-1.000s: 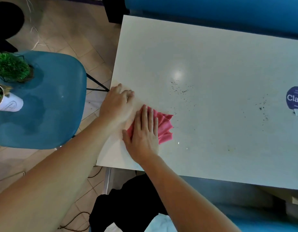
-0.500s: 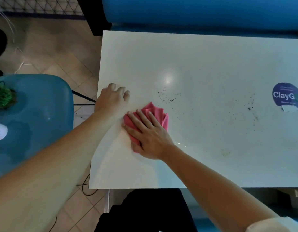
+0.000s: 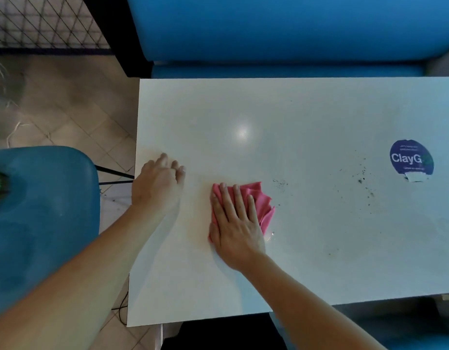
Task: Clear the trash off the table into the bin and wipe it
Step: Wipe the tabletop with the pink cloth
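We see pink cloth (image 3: pixel 262 200) on table (image 3: pixel 294 109), well left of blue sticker (image 3: pixel 411 157), nearer sticker than half second ago. Our right hand (image 3: pixel 237 231) presses flat on cloth, fingers straight, slightly apart. Earlier it touched our left hand (image 3: pixel 157 183); now clear gap between. Dark specks (image 3: pixel 280 182) just sticker-side of cloth. Left hand stays at table edge farthest from sticker, fingers loosely bent, holding nothing.

Much of cloth (image 3: pixel 263 201) under right hand (image 3: pixel 237 229)
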{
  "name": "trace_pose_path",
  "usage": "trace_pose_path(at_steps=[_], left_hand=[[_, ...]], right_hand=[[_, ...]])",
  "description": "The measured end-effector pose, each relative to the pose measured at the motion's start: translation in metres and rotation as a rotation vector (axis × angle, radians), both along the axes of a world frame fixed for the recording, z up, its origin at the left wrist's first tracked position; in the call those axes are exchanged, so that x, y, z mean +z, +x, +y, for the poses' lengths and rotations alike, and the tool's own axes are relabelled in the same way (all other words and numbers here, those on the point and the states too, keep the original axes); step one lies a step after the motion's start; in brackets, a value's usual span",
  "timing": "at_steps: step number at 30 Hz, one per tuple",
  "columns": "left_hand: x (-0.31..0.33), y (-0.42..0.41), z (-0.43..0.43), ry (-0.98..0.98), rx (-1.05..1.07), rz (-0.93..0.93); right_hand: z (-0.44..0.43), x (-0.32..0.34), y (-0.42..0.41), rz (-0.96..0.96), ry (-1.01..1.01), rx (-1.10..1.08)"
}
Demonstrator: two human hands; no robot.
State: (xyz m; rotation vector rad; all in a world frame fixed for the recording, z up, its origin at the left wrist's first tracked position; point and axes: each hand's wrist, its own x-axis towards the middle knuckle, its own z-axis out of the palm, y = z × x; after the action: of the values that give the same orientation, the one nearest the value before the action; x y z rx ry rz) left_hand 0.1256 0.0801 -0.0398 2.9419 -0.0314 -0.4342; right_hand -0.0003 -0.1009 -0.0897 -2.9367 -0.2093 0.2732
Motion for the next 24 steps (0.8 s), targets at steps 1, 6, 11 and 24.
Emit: trace_pose_path(at_steps=[1, 6, 11, 24], left_hand=[[0.001, 0.001, -0.001, -0.02, 0.009, 0.012], [0.01, 0.005, -0.001, -0.046, 0.067, 0.107], [0.002, 0.007, 0.002, -0.021, 0.027, 0.181], [-0.007, 0.013, -0.006, 0.002, 0.025, 0.224]], right_hand=[[0.011, -0.001, 0.01, -0.008, 0.022, 0.027], [0.039, -0.008, 0.099, -0.064, 0.056, 0.15], [-0.004, -0.009, 0.16, -0.062, 0.002, 0.012], [0.007, -0.004, 0.105, -0.033, 0.051, -0.106]])
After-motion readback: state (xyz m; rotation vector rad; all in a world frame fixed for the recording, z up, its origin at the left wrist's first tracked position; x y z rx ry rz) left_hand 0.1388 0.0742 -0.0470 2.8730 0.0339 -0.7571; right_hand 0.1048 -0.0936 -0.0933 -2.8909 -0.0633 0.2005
